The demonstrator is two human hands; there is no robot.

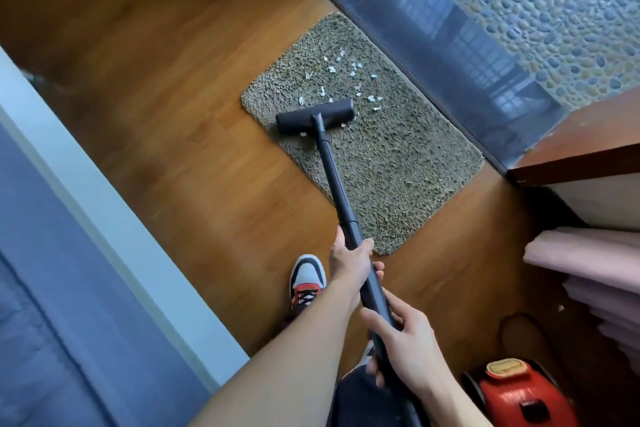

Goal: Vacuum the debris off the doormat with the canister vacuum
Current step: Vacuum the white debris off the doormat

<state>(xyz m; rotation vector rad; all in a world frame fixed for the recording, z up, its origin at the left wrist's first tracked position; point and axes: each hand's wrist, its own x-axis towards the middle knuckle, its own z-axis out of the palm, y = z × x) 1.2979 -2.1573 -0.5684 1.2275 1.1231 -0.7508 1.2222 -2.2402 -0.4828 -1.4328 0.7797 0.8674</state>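
Left hand: my left hand (pixel 349 260) is wrapped around the black tube (pixel 332 177), further down it than my other hand.
Nozzle: the nozzle (pixel 315 116) sits flat on the doormat (pixel 398 177), with its left end at the mat's edge beside the wood floor (pixel 173 114).
Scraps: the white scraps (pixel 346 76) lie on the pile, mostly just beyond the nozzle. A couple touch its near side.
Risk, mat: the doormat lies loose on smooth boards with nothing pinning it. I judge that strong suction or a hard push could drag or bunch it.
Risk, scraps: a quick forward stroke may plough the bits toward the dark threshold (pixel 450 55) instead of lifting them. The deep pile may also hold some back.
Right hand: my right hand (pixel 405 340) is closed around the tube's near end.
Risk, cord: a dark cord (pixel 512 319) loops on the floor near the canister. I think a step back or a long pull could snag it.
Canister: the red canister (pixel 519 395) stands on the floor at lower right. It is closed, so I cannot tell what is inside.
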